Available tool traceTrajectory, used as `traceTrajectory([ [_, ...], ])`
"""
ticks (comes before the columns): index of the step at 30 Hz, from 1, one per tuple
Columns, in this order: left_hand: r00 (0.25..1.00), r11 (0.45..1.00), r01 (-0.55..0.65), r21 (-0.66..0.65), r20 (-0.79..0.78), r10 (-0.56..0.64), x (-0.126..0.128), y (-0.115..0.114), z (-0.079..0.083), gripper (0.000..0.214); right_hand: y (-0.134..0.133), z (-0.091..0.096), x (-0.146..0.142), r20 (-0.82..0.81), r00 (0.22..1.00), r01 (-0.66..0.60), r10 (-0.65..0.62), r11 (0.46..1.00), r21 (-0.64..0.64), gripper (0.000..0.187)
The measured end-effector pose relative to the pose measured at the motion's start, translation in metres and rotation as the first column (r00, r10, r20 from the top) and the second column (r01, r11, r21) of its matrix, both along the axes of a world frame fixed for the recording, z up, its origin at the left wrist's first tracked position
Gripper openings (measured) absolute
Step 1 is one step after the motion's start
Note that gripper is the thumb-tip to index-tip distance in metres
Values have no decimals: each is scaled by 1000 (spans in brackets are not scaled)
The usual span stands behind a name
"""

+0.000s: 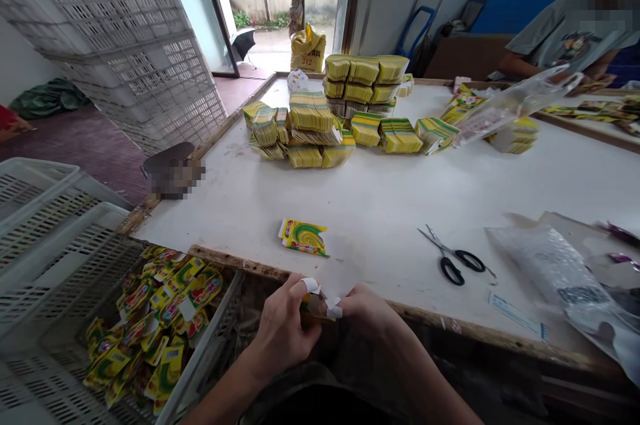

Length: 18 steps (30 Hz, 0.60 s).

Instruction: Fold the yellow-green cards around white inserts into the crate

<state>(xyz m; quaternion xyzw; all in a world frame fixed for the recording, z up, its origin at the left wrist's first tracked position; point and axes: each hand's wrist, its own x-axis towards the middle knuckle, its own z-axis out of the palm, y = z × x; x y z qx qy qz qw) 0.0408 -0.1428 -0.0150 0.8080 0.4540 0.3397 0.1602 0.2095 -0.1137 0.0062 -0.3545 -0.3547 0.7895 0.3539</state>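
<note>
— What fills the room?
— A wood-edged white worktop (380, 191), with a tower of white crates (125, 31) beyond its left edge.
— And below its near-left corner?
— An open crate (202, 345) heaped with printed cartons (165, 305).
— Along the far side?
— Piles of yellow cardboard pieces (313, 108), from near the far-left corner inward.
— Where are the hands?
— The left hand (285, 318) and right hand (370, 315) are close together at the near edge, both pinching.
— Smaller things?
— Scissors (449, 251), blades parted, back from the near edge; left of them, one flat carton (304, 237).
— Pinched in the hands?
— A small yellow-green carton (314, 307), at the near edge, mostly hidden.
</note>
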Motion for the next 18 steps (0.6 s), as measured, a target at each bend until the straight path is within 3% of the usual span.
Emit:
traceTrajectory([
  [4, 1000, 998, -5, -69, 7, 6, 2, -2, -3, 50, -3, -2, 0, 138, 989, 36, -55, 990, 135, 34],
  [7, 1000, 986, 4, -167, 5, -3, 4, -3, -2, 52, -5, -1, 1, 237, 968, 6, -80, 955, 298, 33],
  [10, 999, 952, 0, -306, 36, 11, 5, 0, -2, 57, -14, 1, 1, 363, 919, -45, -153, 875, 482, 32],
  [13, 989, 923, 68, -380, 146, -13, 6, 4, -3, 72, -25, -2, -4, 479, 852, -157, -213, 768, 621, 56],
  [15, 986, 920, 98, -379, 164, -37, 6, 6, -5, 74, -29, -7, -7, 500, 831, -202, -245, 705, 680, 61],
  [18, 996, 951, -57, -303, 53, 77, 5, 3, -8, 71, -28, -18, -8, 447, 826, -129, -343, 657, 743, 59],
])
